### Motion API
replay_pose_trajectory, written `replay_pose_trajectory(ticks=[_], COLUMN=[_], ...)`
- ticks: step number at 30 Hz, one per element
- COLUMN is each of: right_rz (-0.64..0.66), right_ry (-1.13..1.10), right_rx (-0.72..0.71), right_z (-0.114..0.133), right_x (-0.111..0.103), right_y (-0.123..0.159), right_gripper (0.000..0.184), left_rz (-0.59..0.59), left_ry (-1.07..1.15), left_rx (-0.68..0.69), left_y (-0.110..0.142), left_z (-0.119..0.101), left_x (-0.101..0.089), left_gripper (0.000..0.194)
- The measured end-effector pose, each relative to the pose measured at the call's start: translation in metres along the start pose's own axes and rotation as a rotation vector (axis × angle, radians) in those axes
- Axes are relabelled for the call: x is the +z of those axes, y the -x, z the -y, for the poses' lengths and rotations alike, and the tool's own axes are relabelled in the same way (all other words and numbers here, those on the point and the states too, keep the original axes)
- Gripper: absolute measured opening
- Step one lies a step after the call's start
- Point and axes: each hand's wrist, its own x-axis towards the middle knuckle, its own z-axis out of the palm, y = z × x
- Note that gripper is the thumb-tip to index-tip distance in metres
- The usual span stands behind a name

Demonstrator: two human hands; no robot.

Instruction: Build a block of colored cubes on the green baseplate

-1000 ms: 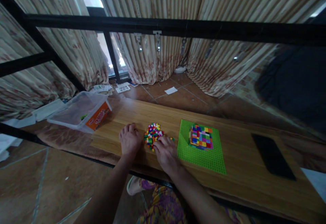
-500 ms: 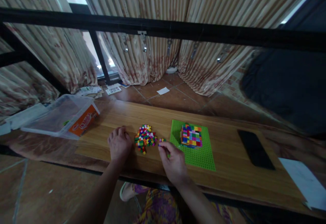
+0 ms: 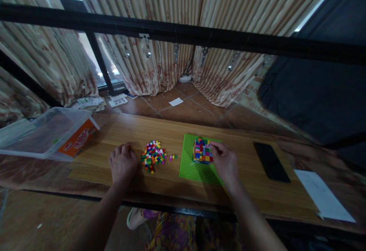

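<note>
A multicoloured block of small building bricks (image 3: 202, 152) stands on a green studded baseplate (image 3: 187, 171). My right hand (image 3: 227, 163) is at the block's right side, thumb and forefinger pinched at its upper right edge. The small brick in this pinch is mostly hidden by the fingers. To the left lies a pile of loose coloured bricks (image 3: 153, 154), with a few bricks (image 3: 172, 157) apart on its right. Beside the pile, my left hand (image 3: 123, 164) rests on the wooden board, fingers loosely bent and apart, holding nothing that shows.
A clear plastic box (image 3: 51, 133) with an orange label stands at the left end of the wooden board (image 3: 128, 125). At the right lie a black phone-like slab (image 3: 271, 162) and a white sheet of paper (image 3: 323, 195). A dark rail (image 3: 171, 32) crosses beyond the board.
My right hand has moved right, from near the loose bricks to the brick block, its fingers still pinched. The left hand stays resting on the board. The view has shifted slightly.
</note>
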Motion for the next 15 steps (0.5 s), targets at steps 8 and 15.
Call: replay_pose_trajectory(ticks=[8,15], right_rz=[0.072,0.066], right_ry=[0.309,0.296], right_rx=[-0.151,-0.076], right_z=[-0.004,-0.005], right_x=[0.017,0.021], right_y=[-0.007,-0.009], right_gripper=[0.029,0.026], left_rz=[0.013,-0.009], left_ry=[-0.002,-0.016], left_rx=[-0.009,-0.005], left_y=[-0.001,0.000], left_z=[-0.001,-0.001], left_x=[0.000,0.000], left_gripper=[0.030,0.030])
